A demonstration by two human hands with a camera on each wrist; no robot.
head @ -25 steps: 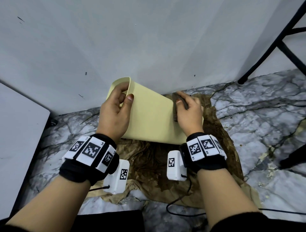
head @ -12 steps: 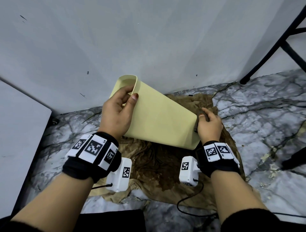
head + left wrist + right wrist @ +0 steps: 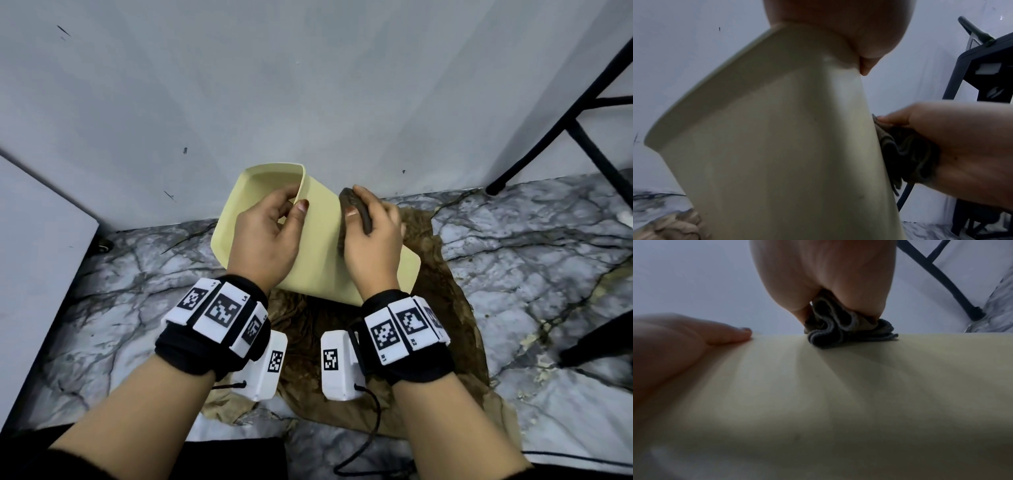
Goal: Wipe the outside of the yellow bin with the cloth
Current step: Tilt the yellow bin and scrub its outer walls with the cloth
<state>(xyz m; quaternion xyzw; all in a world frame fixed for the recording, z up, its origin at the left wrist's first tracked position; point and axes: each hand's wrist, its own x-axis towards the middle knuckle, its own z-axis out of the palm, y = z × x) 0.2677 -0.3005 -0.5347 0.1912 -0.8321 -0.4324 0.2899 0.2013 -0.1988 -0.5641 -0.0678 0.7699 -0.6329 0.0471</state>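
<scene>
The left hand (image 3: 267,240) grips the rim of the yellow bin (image 3: 318,260), fingers curled inside and thumb on the outer wall. The bin tilts over a brown rag (image 3: 442,308) spread on the marble floor (image 3: 531,246) by the wall. The right hand (image 3: 373,240) has its fingers clamped on a dark cloth (image 3: 358,214) and presses it against the bin's side.

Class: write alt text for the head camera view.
A person's left hand grips the rim of a tilted pale yellow plastic bin while their right hand presses a dark folded cloth against its side, above a brown rag.
</scene>
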